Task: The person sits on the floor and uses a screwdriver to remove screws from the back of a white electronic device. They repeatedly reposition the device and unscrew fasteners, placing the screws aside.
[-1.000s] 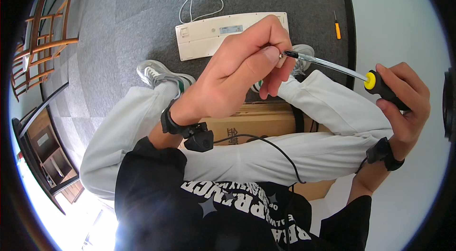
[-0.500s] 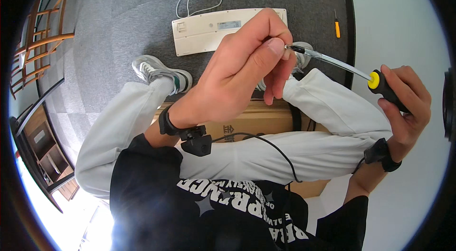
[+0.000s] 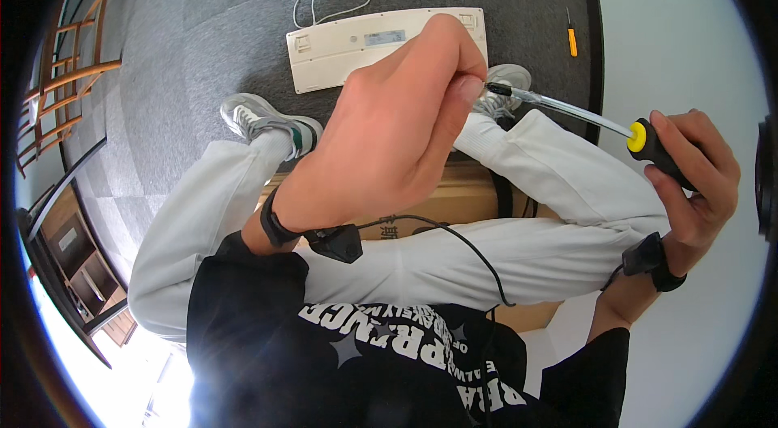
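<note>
The screwdriver [image 3: 567, 110] is held up in front of the person, above their crossed legs in pale trousers [image 3: 519, 250]. Left to right: the left hand [image 3: 389, 144] has its grip pinched shut on the tip of the clear shaft, and the right hand [image 3: 697, 177] wraps the black-and-yellow handle in a clenched grip. Over the last second the hands have barely shifted on the tool, so the fingertip work at the tip seems to go on. On the grey carpet [image 3: 203, 39] beyond lies an upturned white keyboard [image 3: 348, 51], and a second small screwdriver [image 3: 571, 35] further right.
</note>
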The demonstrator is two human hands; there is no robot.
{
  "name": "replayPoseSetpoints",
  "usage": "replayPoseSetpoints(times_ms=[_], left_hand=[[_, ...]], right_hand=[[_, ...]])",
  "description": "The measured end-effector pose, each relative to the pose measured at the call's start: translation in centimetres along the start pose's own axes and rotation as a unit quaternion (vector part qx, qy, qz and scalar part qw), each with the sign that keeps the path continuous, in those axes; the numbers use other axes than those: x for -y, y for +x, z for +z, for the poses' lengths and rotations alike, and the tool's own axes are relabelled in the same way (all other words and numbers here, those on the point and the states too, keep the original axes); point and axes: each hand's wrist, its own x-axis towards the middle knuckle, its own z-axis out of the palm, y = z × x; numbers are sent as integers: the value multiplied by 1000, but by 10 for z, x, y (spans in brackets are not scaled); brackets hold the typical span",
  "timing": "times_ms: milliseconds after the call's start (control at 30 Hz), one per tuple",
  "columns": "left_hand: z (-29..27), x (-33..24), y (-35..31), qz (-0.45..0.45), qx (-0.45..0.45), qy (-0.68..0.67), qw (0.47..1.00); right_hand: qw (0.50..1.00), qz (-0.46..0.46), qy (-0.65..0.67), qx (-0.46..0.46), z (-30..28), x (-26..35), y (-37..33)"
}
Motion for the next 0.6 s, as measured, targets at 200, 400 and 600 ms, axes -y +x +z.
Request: replayPoseSetpoints(times_ms=[200, 400, 600], left_hand=[[-4, -1, 0, -6, 21, 45, 999], [0, 0, 1, -5, 16, 56, 998], [0, 3, 2, -18, -5, 52, 998]], right_hand=[[998, -44, -45, 14, -1, -4, 0], [994, -63, -88, 20, -1, -5, 0], [994, -50, -97, 6, 5, -6, -1]])
